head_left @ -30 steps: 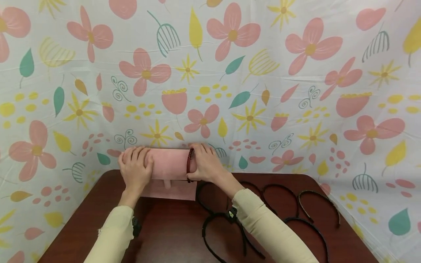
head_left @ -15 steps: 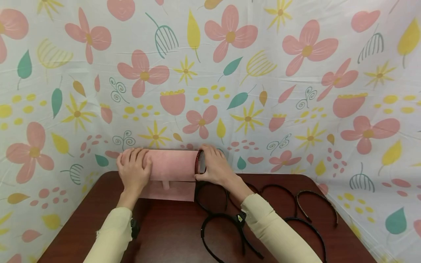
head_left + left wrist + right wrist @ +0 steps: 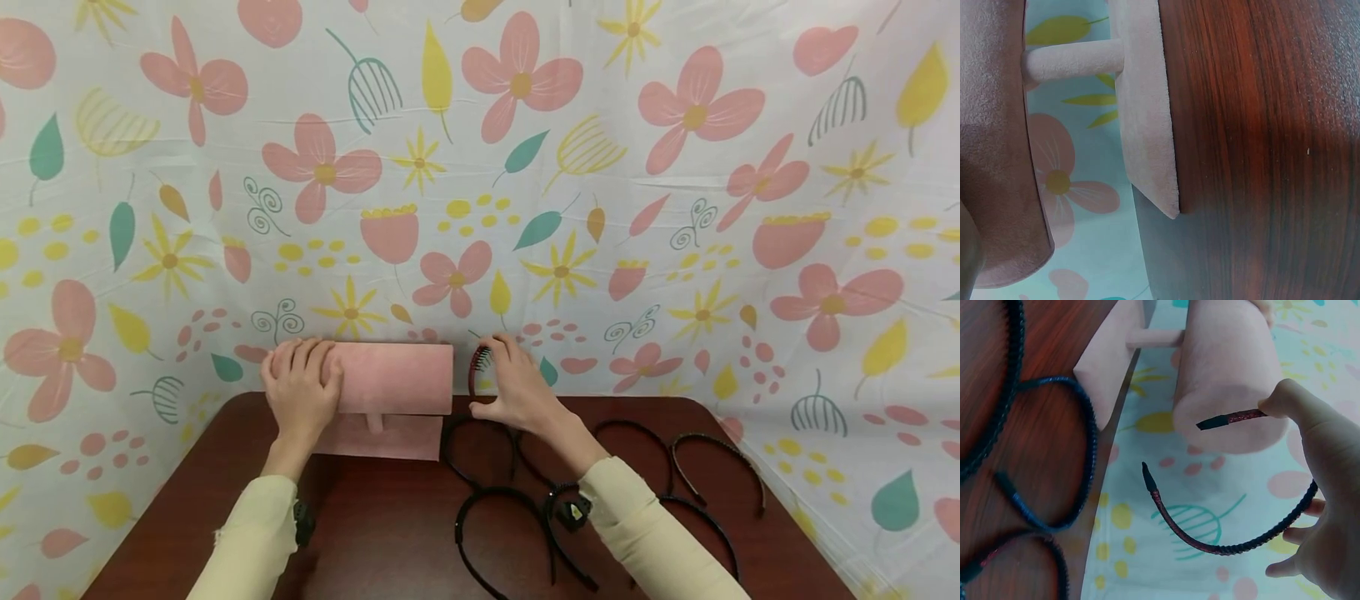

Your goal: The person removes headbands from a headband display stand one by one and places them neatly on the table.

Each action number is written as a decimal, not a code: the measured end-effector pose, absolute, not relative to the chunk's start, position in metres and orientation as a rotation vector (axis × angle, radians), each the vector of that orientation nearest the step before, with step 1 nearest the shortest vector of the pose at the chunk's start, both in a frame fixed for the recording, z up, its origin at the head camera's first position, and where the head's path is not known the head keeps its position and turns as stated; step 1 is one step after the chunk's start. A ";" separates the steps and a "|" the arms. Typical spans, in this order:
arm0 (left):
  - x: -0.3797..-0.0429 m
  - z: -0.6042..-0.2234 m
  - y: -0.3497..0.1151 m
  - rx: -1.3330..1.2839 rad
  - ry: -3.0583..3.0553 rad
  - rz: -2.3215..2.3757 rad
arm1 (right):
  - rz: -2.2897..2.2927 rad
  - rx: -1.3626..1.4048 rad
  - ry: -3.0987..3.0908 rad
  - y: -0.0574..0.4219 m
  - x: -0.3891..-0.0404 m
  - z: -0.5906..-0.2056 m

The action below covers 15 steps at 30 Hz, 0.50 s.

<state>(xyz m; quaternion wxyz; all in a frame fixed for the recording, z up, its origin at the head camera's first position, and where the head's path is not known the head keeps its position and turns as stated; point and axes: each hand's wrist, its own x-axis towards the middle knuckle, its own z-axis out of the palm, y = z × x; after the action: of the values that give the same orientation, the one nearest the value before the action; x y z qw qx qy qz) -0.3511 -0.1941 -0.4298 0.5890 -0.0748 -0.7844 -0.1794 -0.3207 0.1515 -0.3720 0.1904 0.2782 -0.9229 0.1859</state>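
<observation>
A pink velvet headband stand (image 3: 397,375), a horizontal roll on a short post and flat base (image 3: 412,437), stands at the back of the table. My left hand (image 3: 302,387) rests over the roll's left end, fingers on top. Just off the roll's right end, my right hand (image 3: 517,387) holds a dark red toothed headband (image 3: 474,371) between thumb and fingers. In the right wrist view the headband (image 3: 1210,549) curves from thumb to fingers, its two black tips pointing toward the stand. The left wrist view shows the roll (image 3: 997,156) and post, with the left hand mostly outside the frame.
Several dark headbands lie on the brown table (image 3: 390,525), right of the stand: one black headband (image 3: 459,533) near the front, one patterned headband (image 3: 723,437) at far right. A floral cloth (image 3: 480,167) hangs right behind the stand.
The right hand has drawn the red headband rightward off the end of the pink roll, so it is now apart from it. The left hand stays on the roll.
</observation>
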 end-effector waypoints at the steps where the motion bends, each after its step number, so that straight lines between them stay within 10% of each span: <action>1: -0.351 -0.430 -0.194 -0.174 -1.828 -0.416 | 0.525 0.779 -2.587 0.155 -0.320 -0.373; 15: -0.350 -0.428 -0.194 -0.169 -1.834 -0.417 | 0.511 0.721 -2.594 0.195 -0.317 -0.379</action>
<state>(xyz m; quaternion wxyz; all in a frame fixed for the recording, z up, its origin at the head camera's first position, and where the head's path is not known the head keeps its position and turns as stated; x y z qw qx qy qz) -0.3496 -0.1938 -0.4277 0.5866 -0.0726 -0.7866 -0.1788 -0.3169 0.1954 -0.3792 0.1995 0.2578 -0.9275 0.1828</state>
